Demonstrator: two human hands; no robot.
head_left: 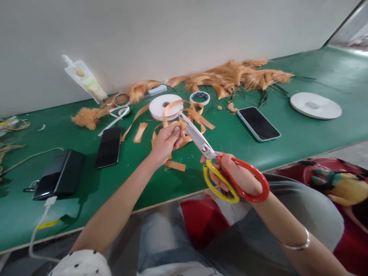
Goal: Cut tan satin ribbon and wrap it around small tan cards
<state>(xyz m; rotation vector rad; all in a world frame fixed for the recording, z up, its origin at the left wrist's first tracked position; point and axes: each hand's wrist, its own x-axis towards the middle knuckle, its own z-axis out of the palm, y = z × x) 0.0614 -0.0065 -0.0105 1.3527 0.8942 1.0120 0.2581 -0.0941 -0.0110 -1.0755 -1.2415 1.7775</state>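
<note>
My left hand (166, 143) pinches the end of an orange-tan ribbon (140, 115) over the green table. In my right hand (238, 176) is a pair of scissors (201, 143) with one red and one yellow handle. Its blades point up and left, nearly closed, their tips beside my left fingers at the ribbon. Loops of the ribbon lie around a white spool (161, 107) just behind. Short cut ribbon pieces rest nearby, one piece (140, 132) to the left and another piece (175, 165) in front.
A black phone (108, 147) and a power bank (59, 174) with a cable lie left; a pale-cased phone (258, 123) lies right. Bundles of orange fibre (230, 76) line the wall. A tape roll (199, 98), a white disc (315, 105) and a leaning pouch (86, 80) are also on the table.
</note>
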